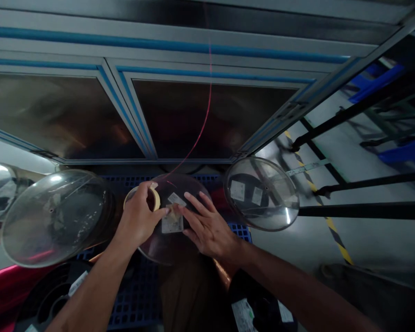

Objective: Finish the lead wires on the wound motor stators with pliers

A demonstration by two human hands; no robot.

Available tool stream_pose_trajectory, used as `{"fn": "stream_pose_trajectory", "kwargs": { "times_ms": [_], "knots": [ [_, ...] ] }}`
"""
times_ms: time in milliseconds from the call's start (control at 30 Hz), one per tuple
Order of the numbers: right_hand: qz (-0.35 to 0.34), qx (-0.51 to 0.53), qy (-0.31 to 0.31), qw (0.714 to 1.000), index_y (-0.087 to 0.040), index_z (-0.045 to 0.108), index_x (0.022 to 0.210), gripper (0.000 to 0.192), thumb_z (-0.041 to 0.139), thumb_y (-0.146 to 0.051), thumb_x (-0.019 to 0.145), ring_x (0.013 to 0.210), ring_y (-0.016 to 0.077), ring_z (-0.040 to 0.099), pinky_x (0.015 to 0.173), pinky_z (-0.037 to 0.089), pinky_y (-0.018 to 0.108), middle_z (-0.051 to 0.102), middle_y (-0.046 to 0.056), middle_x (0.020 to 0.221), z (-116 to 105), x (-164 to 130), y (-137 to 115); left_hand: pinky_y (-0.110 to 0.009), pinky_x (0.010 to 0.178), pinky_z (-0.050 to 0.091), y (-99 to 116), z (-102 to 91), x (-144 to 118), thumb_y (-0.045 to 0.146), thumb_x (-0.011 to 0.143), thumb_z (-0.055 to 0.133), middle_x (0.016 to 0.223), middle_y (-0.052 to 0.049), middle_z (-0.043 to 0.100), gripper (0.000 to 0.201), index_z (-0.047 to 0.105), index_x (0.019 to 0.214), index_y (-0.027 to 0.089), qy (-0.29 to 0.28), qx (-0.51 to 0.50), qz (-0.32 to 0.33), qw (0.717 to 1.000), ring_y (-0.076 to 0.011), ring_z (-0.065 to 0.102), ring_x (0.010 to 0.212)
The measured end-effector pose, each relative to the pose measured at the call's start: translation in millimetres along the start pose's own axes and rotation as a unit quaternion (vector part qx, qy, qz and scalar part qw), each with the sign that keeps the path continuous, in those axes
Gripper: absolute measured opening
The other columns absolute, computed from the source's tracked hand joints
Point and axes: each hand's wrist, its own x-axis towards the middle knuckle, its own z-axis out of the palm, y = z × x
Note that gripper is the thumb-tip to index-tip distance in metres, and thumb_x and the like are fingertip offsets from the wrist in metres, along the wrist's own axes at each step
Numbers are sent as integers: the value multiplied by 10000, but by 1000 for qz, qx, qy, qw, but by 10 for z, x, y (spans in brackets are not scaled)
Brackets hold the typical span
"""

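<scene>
A clear round spool flange [193,186] stands in the middle, with white labels [172,224] stuck on its face. My left hand [138,216] grips a roll of beige tape [155,197] and presses its thumb onto a strip of tape at the labels. My right hand [207,226] lies flat on the flange with fingers spread, fingertips touching the same strip. A thin red wire [204,124] runs up from the spool's top edge.
A clear spool [51,216] sits at the left and another [261,193] at the right, on a blue grid crate [134,295]. Black reels [256,313] lie below. A grey cabinet with dark windows [207,115] is ahead; black rails [363,210] and floor at right.
</scene>
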Motion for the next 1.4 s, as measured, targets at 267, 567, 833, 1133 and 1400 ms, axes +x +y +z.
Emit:
{"fn": "stream_pose_trajectory", "kwargs": {
  "times_ms": [267,567,833,1133,1400],
  "knots": [
    [11,32,39,999,-86,174,1539,629,450,-123,975,1531,251,118,1190,286,589,563,109,1437,20,27,28,-402,936,485,2,-33,19,308,675,759,1137,-61,655,598,501,1209,224,-30,8,7,999,-257,638,1058],
    [7,115,32,993,-116,274,1506,542,392,-88,979,1510,216,219,1201,320,518,639,101,1349,-57,196,95,-426,1014,444,94,-19,-5,291,652,788,1224,-97,637,653,500,1230,194,-18,46,10,999,-287,606,1154],
    [-17,93,44,995,-113,305,1483,588,400,-11,912,1503,220,238,1201,308,544,678,82,1294,52,191,97,-411,961,479,51,-28,7,276,669,764,1167,-96,654,646,482,1244,192,-26,47,14,998,-273,639,1081],
    [-45,41,58,996,-61,214,1509,627,449,-33,928,1507,252,221,1194,303,559,689,103,1271,71,142,136,-434,1009,451,66,-39,-6,249,667,769,1239,-100,631,657,482,1256,189,-30,47,11,998,-281,606,1144],
    [-48,37,98,993,-69,227,1513,655,483,-19,912,1492,267,269,1186,318,565,700,94,1253,77,115,123,-387,1003,446,58,-31,8,229,663,779,1231,-90,632,671,486,1264,170,-34,46,7,998,-255,605,1131]
  ]
}}
